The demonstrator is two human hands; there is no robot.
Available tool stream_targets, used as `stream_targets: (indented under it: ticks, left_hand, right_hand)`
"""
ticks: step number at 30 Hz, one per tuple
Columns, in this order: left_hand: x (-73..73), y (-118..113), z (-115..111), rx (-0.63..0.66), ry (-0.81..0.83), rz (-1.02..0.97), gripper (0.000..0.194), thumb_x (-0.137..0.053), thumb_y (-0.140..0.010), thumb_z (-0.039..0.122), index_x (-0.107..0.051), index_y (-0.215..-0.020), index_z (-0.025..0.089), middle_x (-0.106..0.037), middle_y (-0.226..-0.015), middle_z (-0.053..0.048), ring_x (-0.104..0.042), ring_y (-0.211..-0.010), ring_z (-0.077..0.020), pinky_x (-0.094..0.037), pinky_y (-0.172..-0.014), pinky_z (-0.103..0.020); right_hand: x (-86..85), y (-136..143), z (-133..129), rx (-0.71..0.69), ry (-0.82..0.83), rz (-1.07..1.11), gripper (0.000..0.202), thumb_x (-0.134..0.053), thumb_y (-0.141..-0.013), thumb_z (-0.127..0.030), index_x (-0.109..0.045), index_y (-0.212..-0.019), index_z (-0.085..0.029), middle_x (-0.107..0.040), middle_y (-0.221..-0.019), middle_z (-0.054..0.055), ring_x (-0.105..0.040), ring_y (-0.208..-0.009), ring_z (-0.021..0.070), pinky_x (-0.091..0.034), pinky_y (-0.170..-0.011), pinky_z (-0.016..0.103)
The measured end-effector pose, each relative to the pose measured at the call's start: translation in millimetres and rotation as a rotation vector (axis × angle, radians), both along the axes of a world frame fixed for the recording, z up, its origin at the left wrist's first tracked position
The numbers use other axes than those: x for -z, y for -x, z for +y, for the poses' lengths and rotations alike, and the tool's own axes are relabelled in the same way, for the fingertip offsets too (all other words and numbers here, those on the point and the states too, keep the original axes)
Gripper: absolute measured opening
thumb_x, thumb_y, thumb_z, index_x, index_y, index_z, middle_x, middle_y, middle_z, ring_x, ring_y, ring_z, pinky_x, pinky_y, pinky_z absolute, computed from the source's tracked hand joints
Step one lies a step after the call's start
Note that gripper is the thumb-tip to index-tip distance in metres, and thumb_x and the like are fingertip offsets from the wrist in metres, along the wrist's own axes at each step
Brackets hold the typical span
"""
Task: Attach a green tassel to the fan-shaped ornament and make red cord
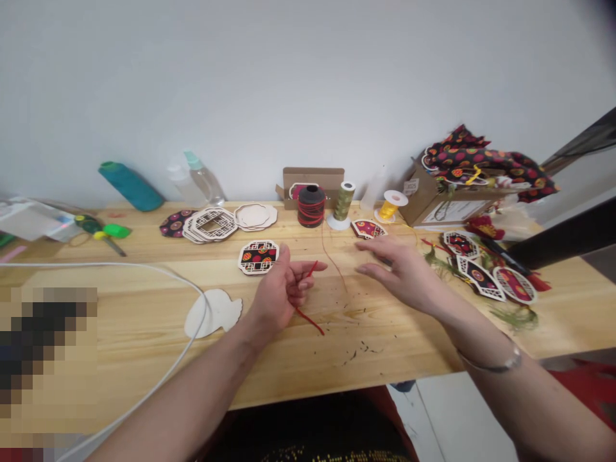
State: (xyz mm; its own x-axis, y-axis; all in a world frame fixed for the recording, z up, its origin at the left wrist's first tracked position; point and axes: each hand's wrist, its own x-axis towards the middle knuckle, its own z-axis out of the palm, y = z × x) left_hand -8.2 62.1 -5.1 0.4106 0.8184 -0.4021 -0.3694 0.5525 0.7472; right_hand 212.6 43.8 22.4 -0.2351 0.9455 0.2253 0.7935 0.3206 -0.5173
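Note:
A short red cord (pixel 310 321) runs through the curled fingers of my left hand (pixel 282 289), its ends sticking out above and below. Just behind that hand lies a lattice-framed ornament (pixel 255 258) with patterned dark fabric. My right hand (pixel 402 269) hovers over the table with thumb and fingers apart, and nothing shows between them. Beyond its fingertips is a small fan-shaped ornament (pixel 369 229). A loose thin reddish thread (pixel 332 260) trails between the hands from a dark spool of red thread (pixel 311 206).
A green thread spool (pixel 343 206) and a yellow spool (pixel 392 206) stand at the back. Finished ornaments (pixel 479 276) lie right, before a cardboard box (pixel 433 199). Wooden frames (pixel 212 224), scissors (pixel 103 232) and a white cable (pixel 187 282) are left. Thread scraps (pixel 363 350) dot the front.

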Motion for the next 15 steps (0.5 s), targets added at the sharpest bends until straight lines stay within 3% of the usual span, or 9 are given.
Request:
stream_targets:
  ticks: [6,15]
  left_hand:
    - [0.2,1.3,2.1,0.105,0.068,-0.101,0.075,-0.043,-0.071,0.075,-0.070,-0.080,0.006,-0.032,-0.049,0.004,-0.014,-0.042,-0.0046,-0.008,-0.042,-0.021]
    - [3.6,1.1,2.9,0.178,0.132,-0.150,0.073,-0.038,-0.075,0.073,-0.068,-0.079,0.006,-0.031,-0.050,0.005,-0.012,-0.042,-0.0042,-0.009,-0.041,-0.020]
  right_hand:
    - [13.6,41.1,38.3,-0.333,0.211,0.473,0.036,-0.072,-0.072,-0.025,-0.066,-0.108,-0.024,-0.062,-0.119,0.006,-0.054,-0.112,0.0201,-0.045,-0.088,0.036]
    - [36.6,37.7,38.3,-0.362,0.142,0.622,0.022,-0.073,-0.072,-0.026,-0.071,-0.094,-0.022,-0.061,-0.115,0.006,-0.054,-0.111,0.0179,-0.038,-0.100,0.038]
